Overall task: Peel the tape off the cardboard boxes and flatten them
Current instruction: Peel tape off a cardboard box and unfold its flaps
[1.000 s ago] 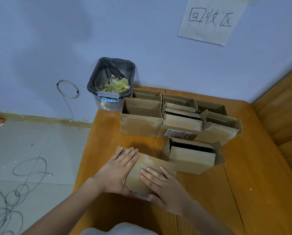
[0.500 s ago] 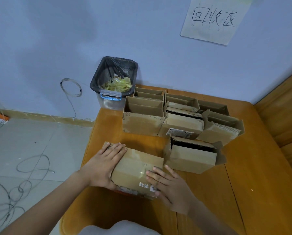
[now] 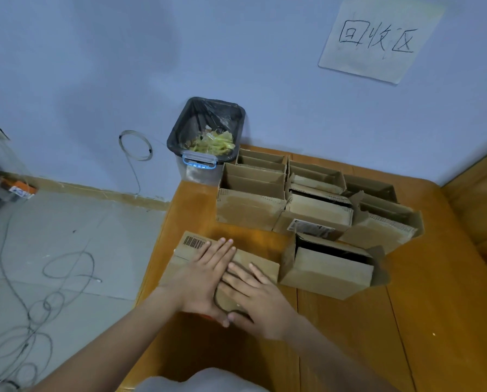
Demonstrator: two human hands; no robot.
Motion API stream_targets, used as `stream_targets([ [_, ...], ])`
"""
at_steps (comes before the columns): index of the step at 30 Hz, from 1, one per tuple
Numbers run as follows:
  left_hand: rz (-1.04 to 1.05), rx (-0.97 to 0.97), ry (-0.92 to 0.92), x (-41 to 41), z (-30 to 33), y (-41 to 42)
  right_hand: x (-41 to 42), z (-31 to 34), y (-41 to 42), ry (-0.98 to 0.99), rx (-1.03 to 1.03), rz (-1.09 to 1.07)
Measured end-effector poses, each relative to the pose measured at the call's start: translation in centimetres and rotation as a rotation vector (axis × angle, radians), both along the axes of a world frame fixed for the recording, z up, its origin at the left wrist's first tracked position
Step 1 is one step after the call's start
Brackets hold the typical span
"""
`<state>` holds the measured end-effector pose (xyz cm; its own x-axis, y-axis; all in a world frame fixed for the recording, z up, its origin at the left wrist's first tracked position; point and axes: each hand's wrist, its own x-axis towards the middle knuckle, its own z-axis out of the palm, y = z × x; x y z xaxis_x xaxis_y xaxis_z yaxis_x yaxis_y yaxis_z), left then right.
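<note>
Flattened box [image 3: 253,264] lies on the wooden tabletop [image 3: 406,321] near its left edge, directly under both hands. Left hand [image 3: 205,281] lies palm down on it, fingers straight and together, pointing up and to the right toward the far side of the box; nothing is gripped. Right hand [image 3: 258,302] also lies flat, fingers straight and spread, pointing up and to the left, its fingertips tucked just under or against the left hand's fingers; which of the two overlaps cannot be resolved. The thumbs meet at the near edge of the box, leaving a small window of cardboard visible between the two palms. A barcode label [image 3: 194,242] shows on the far left corner of the box, uncovered, just beyond the left hand's fingertips. Just to the right of the flattened box, touching or nearly touching it, stands an open box [image 3: 325,274] with its flaps loose and a dark interior. Behind these, a group of open boxes [image 3: 307,199] stands packed side by side toward the far edge of the tabletop. A bin [image 3: 205,137] with a black liner stands off the far left corner of the tabletop, against the wall, holding yellowish scraps of tape [image 3: 212,141]. A paper sign [image 3: 378,38] with handwritten characters is stuck on the wall. Loose cables [image 3: 52,278] lie on the grey floor at left.
</note>
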<state>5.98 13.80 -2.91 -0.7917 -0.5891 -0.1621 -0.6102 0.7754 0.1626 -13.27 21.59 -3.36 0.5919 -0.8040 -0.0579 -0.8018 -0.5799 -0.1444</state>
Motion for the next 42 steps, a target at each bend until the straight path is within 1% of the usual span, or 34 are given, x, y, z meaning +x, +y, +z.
stream_targets([
  [3,0.004,-0.01,0.017,0.1,-0.3,0.1,-0.7,-0.3,0.2,-0.002,0.025,0.001],
  [8,-0.008,-0.032,-0.001,0.4,-0.6,-0.1,-2.0,-0.6,0.8,-0.024,-0.019,0.022],
  [12,-0.004,-0.017,0.024,0.3,-0.6,-0.3,-4.2,-1.1,2.2,0.008,-0.053,-0.011],
  [23,-0.002,-0.015,0.027,0.3,-0.8,-0.3,-5.8,-1.7,4.3,-0.111,-0.128,-0.087],
  [29,0.0,-0.012,0.035,0.3,-0.6,-0.4,-7.3,-0.8,4.7,-0.214,-0.215,-0.12],
  [33,-0.005,-0.036,0.029,0.4,-0.7,-0.4,-5.8,-0.2,3.6,-0.398,-0.347,-0.158],
  [35,0.0,-0.028,0.031,0.5,-0.5,-0.4,-4.7,-0.2,2.9,-0.45,-0.365,-0.18],
  [37,-0.009,-0.031,0.017,0.4,-0.3,-0.4,-3.9,-0.6,2.1,-0.391,-0.321,-0.167],
  [40,-0.015,-0.056,0.002,0.3,-0.5,-0.3,-3.1,-0.8,0.9,-0.193,-0.177,-0.065],
  [42,-0.012,-0.054,0.011,0.3,-0.7,-0.2,-3.1,-1.2,0.4,-0.122,-0.096,-0.027],
])
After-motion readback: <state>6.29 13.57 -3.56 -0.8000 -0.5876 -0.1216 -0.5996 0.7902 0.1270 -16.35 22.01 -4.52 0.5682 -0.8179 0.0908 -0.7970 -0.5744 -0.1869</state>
